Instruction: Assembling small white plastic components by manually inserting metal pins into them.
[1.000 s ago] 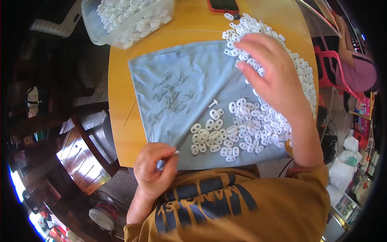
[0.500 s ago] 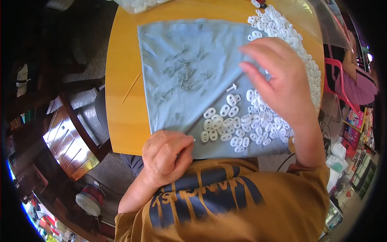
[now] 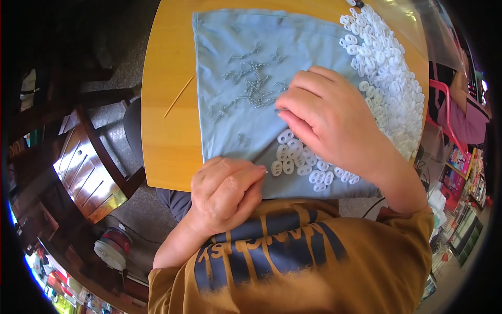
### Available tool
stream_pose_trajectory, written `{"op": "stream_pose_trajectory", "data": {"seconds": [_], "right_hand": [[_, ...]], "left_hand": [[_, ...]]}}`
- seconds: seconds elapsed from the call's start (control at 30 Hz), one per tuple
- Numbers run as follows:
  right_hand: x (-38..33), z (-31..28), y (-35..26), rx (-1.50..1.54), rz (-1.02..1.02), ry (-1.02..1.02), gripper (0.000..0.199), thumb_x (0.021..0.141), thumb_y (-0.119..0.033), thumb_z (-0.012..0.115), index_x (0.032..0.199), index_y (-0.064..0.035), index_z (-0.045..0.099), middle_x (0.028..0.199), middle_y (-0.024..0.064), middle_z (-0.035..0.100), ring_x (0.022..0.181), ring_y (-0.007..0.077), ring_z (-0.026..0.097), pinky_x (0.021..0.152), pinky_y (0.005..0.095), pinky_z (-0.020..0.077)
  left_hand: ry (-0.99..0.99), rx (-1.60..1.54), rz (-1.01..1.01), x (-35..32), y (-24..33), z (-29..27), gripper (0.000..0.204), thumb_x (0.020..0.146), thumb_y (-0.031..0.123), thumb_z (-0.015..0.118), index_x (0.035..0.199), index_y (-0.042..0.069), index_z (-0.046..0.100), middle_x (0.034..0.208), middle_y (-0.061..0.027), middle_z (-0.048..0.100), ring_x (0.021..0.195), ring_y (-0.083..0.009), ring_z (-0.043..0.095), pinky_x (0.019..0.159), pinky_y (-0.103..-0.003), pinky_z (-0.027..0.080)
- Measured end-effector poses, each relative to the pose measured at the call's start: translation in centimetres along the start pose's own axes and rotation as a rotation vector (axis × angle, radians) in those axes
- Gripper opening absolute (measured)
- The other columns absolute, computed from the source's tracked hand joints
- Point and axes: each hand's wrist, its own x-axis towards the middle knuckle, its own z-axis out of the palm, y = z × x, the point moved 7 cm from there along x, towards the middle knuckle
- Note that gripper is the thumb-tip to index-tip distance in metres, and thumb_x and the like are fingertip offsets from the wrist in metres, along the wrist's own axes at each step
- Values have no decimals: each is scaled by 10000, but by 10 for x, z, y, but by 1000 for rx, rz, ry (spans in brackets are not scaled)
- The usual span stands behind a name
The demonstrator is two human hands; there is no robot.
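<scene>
My left hand [image 3: 225, 193] is closed at the cloth's front edge. Between its thumb and fingers a tiny white tip of a small piece shows; the rest is hidden. My right hand [image 3: 329, 118] hovers over the middle of the blue-grey cloth [image 3: 219, 44], thumb and fingertips drawn together. What they pinch, if anything, I cannot make out. Just left of those fingertips lies a loose cluster of small metal springs [image 3: 254, 89]. Below the right hand are several white oval two-hole cord-lock pieces [image 3: 295, 146], partly covered by the hand and wrist.
A large heap of similar white pieces [image 3: 387, 68] runs along the table's right side. A thin wooden stick [image 3: 179, 97] lies on the yellow table [image 3: 164, 152], left of the cloth. Clear plastic [image 3: 413, 23] stands at the far right. Beyond it is another person beside a pink chair [image 3: 444, 104].
My right hand has moved left and down, toward the springs, and its fingers have drawn together. The small white pin on the cloth no longer shows. My left hand stays closed. The view has shifted slightly.
</scene>
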Motion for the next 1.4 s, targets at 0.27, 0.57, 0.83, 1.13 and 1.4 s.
{"op": "stream_pose_trajectory", "data": {"seconds": [0.27,0.57,0.83,1.13,1.4], "right_hand": [[6,5,4,30,17,-35,138,679,-9,621,731,-35,496,712,82,501,694,272,496,622,359,412],[2,-1,1,422,183,-12,165,669,116,569,734,-24,512,766,68,559,717,167,551,624,259,439],[-20,-3,-15,1055,324,48,182,757,98,550,898,-6,503,845,79,574,788,115,544,705,244,442],[-31,-3,-25,1116,359,116,193,772,76,571,940,8,505,842,72,573,786,108,539,709,232,436],[-33,-1,-28,1047,369,103,192,767,85,567,937,13,513,845,71,573,780,110,542,698,231,437]], "left_hand": [[22,8,2,-1,-1,0,304,586,-66,677,866,22,598,738,-76,579,548,-199,548,484,-285,421],[99,-75,-177,4,-1,-17,251,623,-109,653,840,0,589,706,-94,581,585,-198,562,508,-272,436],[226,-798,-626,0,-7,-7,185,823,-66,568,999,-11,549,839,-32,572,662,-39,535,561,-155,422],[201,-998,-789,-6,-3,10,162,843,-10,574,1003,-1,550,868,-28,600,660,-37,537,583,-160,453],[217,-1022,-811,-13,-4,12,158,839,-2,587,994,9,558,829,-10,596,633,-27,513,567,-148,423]]}}
